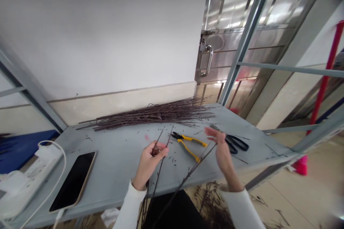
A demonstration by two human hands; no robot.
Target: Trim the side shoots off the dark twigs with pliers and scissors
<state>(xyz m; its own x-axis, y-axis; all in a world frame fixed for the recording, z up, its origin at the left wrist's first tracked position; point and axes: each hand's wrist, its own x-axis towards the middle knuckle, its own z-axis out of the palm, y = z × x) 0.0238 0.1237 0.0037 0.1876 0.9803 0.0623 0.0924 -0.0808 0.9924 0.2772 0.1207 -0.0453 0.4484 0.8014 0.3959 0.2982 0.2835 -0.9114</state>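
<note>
My left hand (150,159) is closed around a few thin dark twigs, whose lower ends hang past the table's front edge. Another long twig (185,179) slants up from my lap, its upper end at the palm side of my right hand (222,154). That hand has its fingers stretched out and slightly blurred; whether it touches the twig I cannot tell. Between the hands lie diagonal cutters (193,141) with yellow and black handles, jaws toward the left. Black-handled scissors (233,143) rest just beyond my right hand, partly covered by it.
A big pile of twigs (156,113) lies along the wall at the back of the grey table (118,161). At the left are a phone (75,180) on a cable and a white power strip (29,179). Metal posts (242,46) rise at the table's corners. Twig scraps litter the floor.
</note>
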